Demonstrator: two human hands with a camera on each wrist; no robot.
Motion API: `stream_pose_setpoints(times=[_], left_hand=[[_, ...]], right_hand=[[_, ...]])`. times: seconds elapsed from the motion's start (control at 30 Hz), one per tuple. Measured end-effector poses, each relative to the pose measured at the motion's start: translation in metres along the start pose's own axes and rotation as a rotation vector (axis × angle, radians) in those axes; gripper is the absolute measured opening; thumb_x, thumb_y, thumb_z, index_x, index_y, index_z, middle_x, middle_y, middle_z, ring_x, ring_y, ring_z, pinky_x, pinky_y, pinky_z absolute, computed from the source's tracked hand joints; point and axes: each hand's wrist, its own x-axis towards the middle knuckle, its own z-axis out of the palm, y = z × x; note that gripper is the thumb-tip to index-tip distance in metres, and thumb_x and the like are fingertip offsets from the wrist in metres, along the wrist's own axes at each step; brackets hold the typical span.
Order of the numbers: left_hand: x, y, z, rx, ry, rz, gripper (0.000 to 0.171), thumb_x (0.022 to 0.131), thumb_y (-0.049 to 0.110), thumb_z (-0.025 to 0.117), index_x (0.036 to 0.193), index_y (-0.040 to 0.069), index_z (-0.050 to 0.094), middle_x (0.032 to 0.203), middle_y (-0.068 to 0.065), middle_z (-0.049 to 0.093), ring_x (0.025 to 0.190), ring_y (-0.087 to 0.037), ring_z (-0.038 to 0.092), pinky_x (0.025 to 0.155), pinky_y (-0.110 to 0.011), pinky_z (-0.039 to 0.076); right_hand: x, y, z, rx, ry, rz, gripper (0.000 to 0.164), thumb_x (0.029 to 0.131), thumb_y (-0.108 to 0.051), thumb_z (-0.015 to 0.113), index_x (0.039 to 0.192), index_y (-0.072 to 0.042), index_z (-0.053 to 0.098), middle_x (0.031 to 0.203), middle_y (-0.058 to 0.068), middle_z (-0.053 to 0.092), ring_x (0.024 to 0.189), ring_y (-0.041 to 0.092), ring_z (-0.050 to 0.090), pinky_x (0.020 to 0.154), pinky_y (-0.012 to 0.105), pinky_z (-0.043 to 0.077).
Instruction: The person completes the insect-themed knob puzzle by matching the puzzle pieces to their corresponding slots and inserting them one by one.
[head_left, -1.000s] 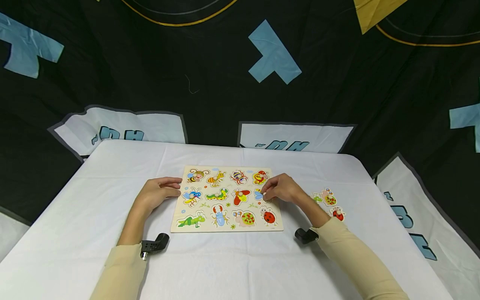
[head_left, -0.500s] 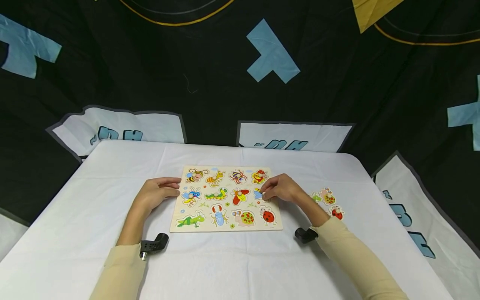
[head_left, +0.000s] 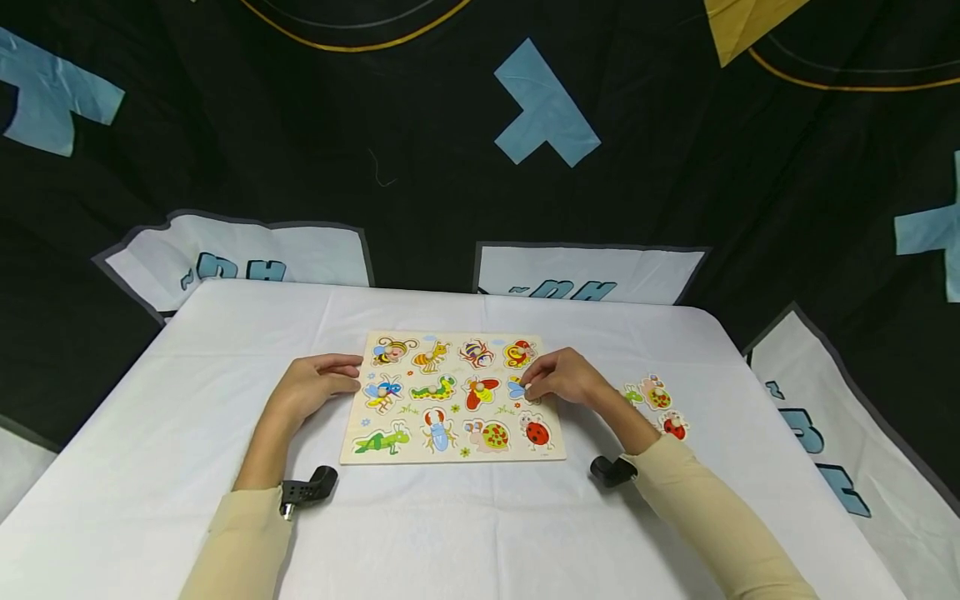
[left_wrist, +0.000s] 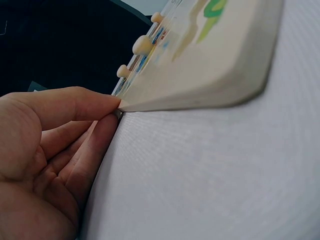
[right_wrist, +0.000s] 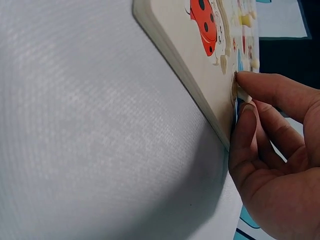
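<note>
A wooden peg puzzle board with insect pictures lies flat on the white cloth. My left hand rests at its left edge, fingers extended; in the left wrist view, fingertips touch the edge. At the right end of the middle row, my right hand pinches the small knob of a blue-winged insect puzzle piece; fingers partly cover this piece. In the right wrist view, fingertips meet close over the board's surface, beside the printed ladybug. Wooden knobs stand up from several pieces set in the board.
Loose puzzle pieces lie right of the board, near the right forearm: a snail piece, a ladybug piece and a green piece partly hidden. A black patterned cloth hangs behind the table.
Both hands keep their places, the right still holding the knob of the blue-winged piece. The whole head view has shifted very slightly.
</note>
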Motion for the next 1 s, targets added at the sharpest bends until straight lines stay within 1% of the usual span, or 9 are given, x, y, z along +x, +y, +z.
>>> stream_pose_setpoints(times=[0.23, 0.4, 0.53, 0.63, 0.77, 0.83, 0.9, 1.0], left_hand=[[0.000, 0.000, -0.001, 0.004, 0.004, 0.012, 0.050, 0.087, 0.020, 0.075, 0.135, 0.013, 0.066, 0.121, -0.012, 0.071, 0.122, -0.025, 0.055, 0.106, -0.045, 0.037], [0.001, -0.001, 0.000, 0.009, 0.003, 0.011, 0.050, 0.086, 0.020, 0.076, 0.135, 0.013, 0.066, 0.120, -0.011, 0.072, 0.119, -0.024, 0.056, 0.104, -0.043, 0.038], [0.001, -0.002, 0.000, 0.009, 0.004, 0.025, 0.051, 0.086, 0.020, 0.077, 0.135, 0.012, 0.066, 0.122, -0.012, 0.071, 0.119, -0.024, 0.057, 0.103, -0.043, 0.038], [0.001, -0.002, 0.000, 0.004, 0.004, 0.024, 0.051, 0.086, 0.019, 0.077, 0.135, 0.012, 0.066, 0.122, -0.012, 0.071, 0.118, -0.024, 0.056, 0.103, -0.042, 0.038], [0.001, -0.002, 0.000, 0.002, 0.002, 0.020, 0.051, 0.086, 0.020, 0.077, 0.135, 0.013, 0.066, 0.121, -0.012, 0.071, 0.118, -0.023, 0.056, 0.102, -0.040, 0.038], [0.001, -0.002, 0.000, 0.000, 0.001, 0.019, 0.050, 0.086, 0.020, 0.077, 0.135, 0.013, 0.066, 0.121, -0.012, 0.071, 0.118, -0.023, 0.056, 0.102, -0.040, 0.038], [0.001, -0.001, 0.000, -0.001, 0.001, 0.020, 0.050, 0.086, 0.020, 0.076, 0.135, 0.013, 0.066, 0.121, -0.012, 0.071, 0.119, -0.023, 0.056, 0.102, -0.041, 0.038], [0.000, -0.001, 0.000, -0.001, 0.005, 0.019, 0.050, 0.086, 0.019, 0.076, 0.135, 0.012, 0.066, 0.121, -0.012, 0.071, 0.120, -0.025, 0.056, 0.104, -0.044, 0.037]], right_hand=[[-0.001, -0.001, -0.001, 0.014, -0.009, -0.016, 0.016, 0.075, -0.009, 0.085, 0.090, -0.007, 0.079, 0.076, 0.002, 0.070, 0.070, 0.015, 0.058, 0.064, 0.026, 0.047], [0.000, 0.000, -0.001, 0.017, -0.012, -0.002, 0.016, 0.075, -0.009, 0.085, 0.090, -0.007, 0.079, 0.077, 0.003, 0.070, 0.071, 0.016, 0.057, 0.064, 0.026, 0.047], [0.000, 0.000, -0.002, 0.003, -0.011, 0.022, 0.017, 0.075, -0.011, 0.086, 0.090, -0.010, 0.080, 0.079, 0.002, 0.070, 0.075, 0.016, 0.058, 0.066, 0.026, 0.046], [-0.002, 0.000, -0.004, 0.003, -0.015, 0.023, 0.019, 0.075, -0.013, 0.087, 0.093, -0.011, 0.080, 0.081, 0.001, 0.070, 0.078, 0.017, 0.058, 0.069, 0.026, 0.046], [-0.006, 0.001, -0.010, 0.011, -0.009, 0.008, 0.023, 0.077, -0.013, 0.086, 0.099, -0.010, 0.080, 0.084, 0.001, 0.071, 0.077, 0.016, 0.059, 0.071, 0.028, 0.048], [-0.008, 0.003, -0.014, 0.024, -0.001, 0.013, 0.025, 0.077, -0.012, 0.085, 0.101, -0.008, 0.079, 0.086, 0.002, 0.073, 0.076, 0.015, 0.060, 0.072, 0.029, 0.050], [-0.010, 0.004, -0.019, 0.033, 0.003, 0.016, 0.026, 0.078, -0.010, 0.084, 0.103, -0.006, 0.078, 0.088, 0.003, 0.074, 0.076, 0.014, 0.061, 0.073, 0.031, 0.052], [-0.013, 0.007, -0.027, 0.022, 0.018, 0.036, 0.025, 0.079, -0.011, 0.083, 0.103, -0.006, 0.078, 0.090, 0.004, 0.075, 0.077, 0.016, 0.062, 0.073, 0.032, 0.052]])
